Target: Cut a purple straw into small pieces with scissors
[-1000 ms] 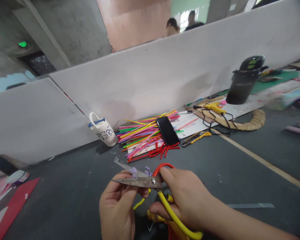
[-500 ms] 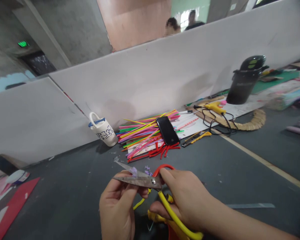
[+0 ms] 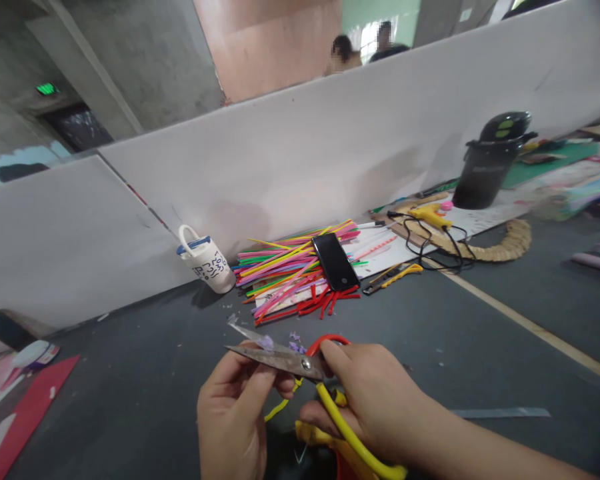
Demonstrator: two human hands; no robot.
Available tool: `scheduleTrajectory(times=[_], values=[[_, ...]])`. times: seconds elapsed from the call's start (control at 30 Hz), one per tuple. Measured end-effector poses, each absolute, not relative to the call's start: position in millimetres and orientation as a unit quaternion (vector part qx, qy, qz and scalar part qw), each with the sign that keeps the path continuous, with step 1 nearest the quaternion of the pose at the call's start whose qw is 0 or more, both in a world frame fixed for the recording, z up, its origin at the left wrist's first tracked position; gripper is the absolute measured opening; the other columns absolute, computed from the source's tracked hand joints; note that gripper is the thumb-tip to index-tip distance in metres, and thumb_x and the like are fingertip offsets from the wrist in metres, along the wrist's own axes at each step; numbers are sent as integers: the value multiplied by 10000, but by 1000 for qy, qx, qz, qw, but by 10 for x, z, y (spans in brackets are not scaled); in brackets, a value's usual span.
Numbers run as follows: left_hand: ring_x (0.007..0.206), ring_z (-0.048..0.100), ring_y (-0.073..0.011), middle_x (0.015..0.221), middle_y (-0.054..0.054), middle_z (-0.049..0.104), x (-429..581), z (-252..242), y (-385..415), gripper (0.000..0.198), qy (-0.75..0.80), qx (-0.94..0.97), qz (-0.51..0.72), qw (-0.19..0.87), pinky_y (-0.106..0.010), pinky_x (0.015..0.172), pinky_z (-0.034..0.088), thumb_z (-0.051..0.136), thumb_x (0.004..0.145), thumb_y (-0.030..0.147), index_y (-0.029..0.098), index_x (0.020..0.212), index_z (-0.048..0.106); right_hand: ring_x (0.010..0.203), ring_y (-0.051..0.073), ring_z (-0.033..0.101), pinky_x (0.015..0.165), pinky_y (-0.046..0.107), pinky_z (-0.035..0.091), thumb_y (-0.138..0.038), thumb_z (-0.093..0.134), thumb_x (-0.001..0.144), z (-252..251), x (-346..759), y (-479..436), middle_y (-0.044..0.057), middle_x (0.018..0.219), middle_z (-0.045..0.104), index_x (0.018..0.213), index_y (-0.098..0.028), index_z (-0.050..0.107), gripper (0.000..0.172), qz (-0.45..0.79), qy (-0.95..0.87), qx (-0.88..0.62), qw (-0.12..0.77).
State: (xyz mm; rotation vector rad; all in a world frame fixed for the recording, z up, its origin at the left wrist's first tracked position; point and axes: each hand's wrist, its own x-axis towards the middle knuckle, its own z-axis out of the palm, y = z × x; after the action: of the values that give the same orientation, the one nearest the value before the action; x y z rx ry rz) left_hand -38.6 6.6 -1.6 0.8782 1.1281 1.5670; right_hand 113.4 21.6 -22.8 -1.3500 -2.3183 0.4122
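Note:
My right hand grips a pair of scissors, with one red handle loop and one yellow. The blades are parted and point left across the fingertips of my left hand. That hand is closed in a pinch; a small purple piece shows between the blades just above its fingers, and the held part is hidden. Purple scraps lie beside the scissors' pivot. Below the left fingers a thin yellow strip hangs or lies; I cannot tell which.
Ahead lies a heap of coloured pipe cleaners with a black phone on top. A white cup stands left, a utility knife, yellow glue gun and dark tumbler right. Red paper lies far left. A white partition rises behind.
The scissor blades have drawn slightly closer together, and the lower blade has tilted up at its tip. My left hand has shifted very slightly left.

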Motion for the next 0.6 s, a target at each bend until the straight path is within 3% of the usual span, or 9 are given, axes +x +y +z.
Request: scheduleTrajectory(times=[0.2, 0.4, 0.6], values=[[471, 581, -74, 563, 33, 661, -439, 29, 70, 47, 475, 368, 632, 491, -133, 469, 475, 728, 647, 201, 189, 670, 689, 495, 172, 540, 452, 241, 228, -643, 432, 791, -128, 1218, 295, 16, 586, 599, 726, -196, 502, 457, 196, -825, -496, 186], [455, 562, -64, 551, 34, 637, -436, 52, 77, 24, 457, 380, 626, 504, -117, 437, 448, 706, 665, 180, 180, 665, 682, 606, 210, 569, 508, 258, 291, -677, 536, 688, -105, 1231, 266, 35, 718, 620, 797, -198, 501, 492, 192, -836, -475, 194], [450, 573, -80, 600, 44, 642, -411, 24, 72, 104, 470, 346, 654, 482, -153, 446, 469, 728, 584, 127, 184, 619, 648, 598, 213, 560, 514, 278, 305, -698, 483, 704, -180, 1193, 240, 42, 708, 609, 799, -186, 506, 522, 170, -839, -469, 216]])
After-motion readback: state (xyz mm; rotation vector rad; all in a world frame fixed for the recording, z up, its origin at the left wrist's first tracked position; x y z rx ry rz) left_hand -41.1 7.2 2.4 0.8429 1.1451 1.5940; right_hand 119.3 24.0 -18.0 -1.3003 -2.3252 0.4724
